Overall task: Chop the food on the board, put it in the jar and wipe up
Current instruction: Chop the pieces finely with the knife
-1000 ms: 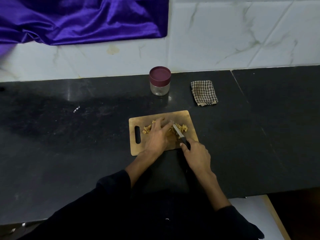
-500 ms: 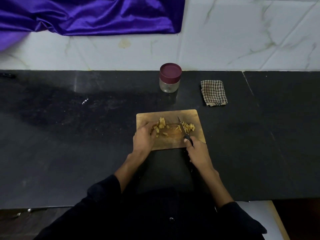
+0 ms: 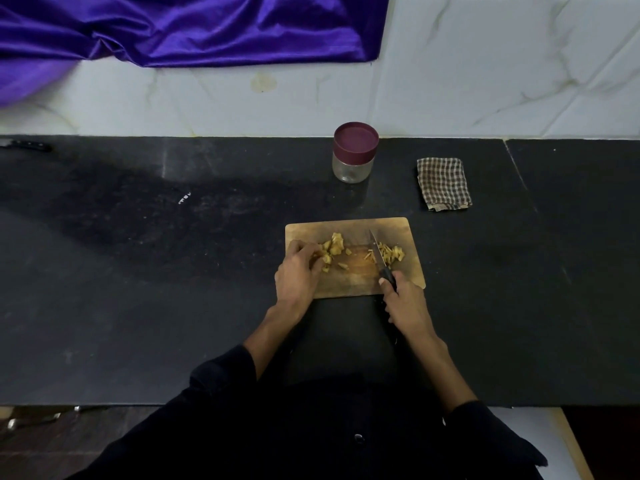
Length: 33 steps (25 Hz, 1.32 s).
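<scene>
A rectangular wooden board [image 3: 349, 282] with rounded corners lies on the matte black stone tabletop [image 3: 138, 289], its grain worn pale in the middle. On it sits the food, pale yellow and fibrous: a heap of rough chunks [image 3: 333, 250] toward the board's 9 o'clock side and a pile of thin slivers [image 3: 391, 253] toward 3 o'clock. The left hand [image 3: 298, 271] rests at the board's left edge, fingers curled and pinching at the chunks. The right hand [image 3: 407, 304] grips the black handle of a small knife [image 3: 377, 252], whose narrow steel blade points toward 12 o'clock and stands between the two piles. Beyond the board, at 12 o'clock, stands a short round clear jar [image 3: 353, 166] with its smooth maroon lid [image 3: 355, 140] on. At about 1 o'clock, apart from both, lies a folded brown-and-white checked cloth [image 3: 444, 183]. Behind the tabletop rises a white marble-veined wall [image 3: 502, 64], with glossy purple satin fabric [image 3: 180, 26] draped at 11 o'clock. Dark sleeves [image 3: 221, 375] cover both forearms.
</scene>
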Tool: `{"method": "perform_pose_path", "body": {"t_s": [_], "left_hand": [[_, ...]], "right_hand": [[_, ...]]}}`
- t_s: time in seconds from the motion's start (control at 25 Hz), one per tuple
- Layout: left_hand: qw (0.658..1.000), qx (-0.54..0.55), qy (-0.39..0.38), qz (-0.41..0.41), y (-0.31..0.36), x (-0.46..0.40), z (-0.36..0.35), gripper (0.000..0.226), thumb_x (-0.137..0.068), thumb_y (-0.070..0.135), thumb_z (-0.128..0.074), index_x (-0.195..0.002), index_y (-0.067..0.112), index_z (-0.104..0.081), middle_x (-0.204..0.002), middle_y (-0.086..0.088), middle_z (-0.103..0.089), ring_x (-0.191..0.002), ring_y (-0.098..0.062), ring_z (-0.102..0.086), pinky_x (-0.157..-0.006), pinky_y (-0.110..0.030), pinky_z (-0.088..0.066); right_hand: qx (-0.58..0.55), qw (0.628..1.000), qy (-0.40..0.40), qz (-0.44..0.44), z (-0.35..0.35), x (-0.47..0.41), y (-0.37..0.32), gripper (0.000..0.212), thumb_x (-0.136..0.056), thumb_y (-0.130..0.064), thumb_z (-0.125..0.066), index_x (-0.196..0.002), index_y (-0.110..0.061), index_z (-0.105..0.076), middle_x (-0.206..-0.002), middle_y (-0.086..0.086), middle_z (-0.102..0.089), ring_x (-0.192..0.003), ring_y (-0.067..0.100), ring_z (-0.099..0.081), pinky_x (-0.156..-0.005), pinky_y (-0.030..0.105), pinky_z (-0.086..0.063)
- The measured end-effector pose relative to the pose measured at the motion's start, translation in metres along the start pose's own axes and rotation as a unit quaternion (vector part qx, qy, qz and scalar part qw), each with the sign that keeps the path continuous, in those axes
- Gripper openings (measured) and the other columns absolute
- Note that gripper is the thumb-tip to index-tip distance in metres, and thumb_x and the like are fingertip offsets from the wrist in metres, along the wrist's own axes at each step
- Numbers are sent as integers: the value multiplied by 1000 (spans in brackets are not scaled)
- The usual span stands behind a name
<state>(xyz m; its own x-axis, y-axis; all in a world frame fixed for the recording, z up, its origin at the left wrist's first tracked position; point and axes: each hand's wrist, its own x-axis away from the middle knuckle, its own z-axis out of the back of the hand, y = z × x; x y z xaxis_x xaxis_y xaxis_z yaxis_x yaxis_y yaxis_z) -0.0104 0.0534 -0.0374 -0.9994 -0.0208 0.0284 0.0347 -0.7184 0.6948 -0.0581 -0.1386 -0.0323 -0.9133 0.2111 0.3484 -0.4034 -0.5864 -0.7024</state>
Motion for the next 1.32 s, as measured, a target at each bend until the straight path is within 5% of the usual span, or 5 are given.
{"method": "perform_pose_path", "body": {"t_s": [0.88,1.32], "left_hand": [[992,-111,-41,-35,3,-10,-10,23,-89,32,-63,-107,19,-67,-115,1,-49,-93,-16,-57,-78,-41,-55],[1000,6,3,-24,8,-10,2,21,-96,28,-53,-107,17,-68,-99,3,-60,-83,-15,-60,-71,-36,-51]], "right_hand": [[-8,1000,1,3,-1,-2,3,10,-103,-25,-48,-101,-18,-54,-82,0,-58,-76,19,-62,-73,47,-57],[-17,1000,0,1,-2,-3,6,12,-102,-26,-48,-103,-17,-55,-83,2,-60,-80,24,-64,-75,51,-57]]}}
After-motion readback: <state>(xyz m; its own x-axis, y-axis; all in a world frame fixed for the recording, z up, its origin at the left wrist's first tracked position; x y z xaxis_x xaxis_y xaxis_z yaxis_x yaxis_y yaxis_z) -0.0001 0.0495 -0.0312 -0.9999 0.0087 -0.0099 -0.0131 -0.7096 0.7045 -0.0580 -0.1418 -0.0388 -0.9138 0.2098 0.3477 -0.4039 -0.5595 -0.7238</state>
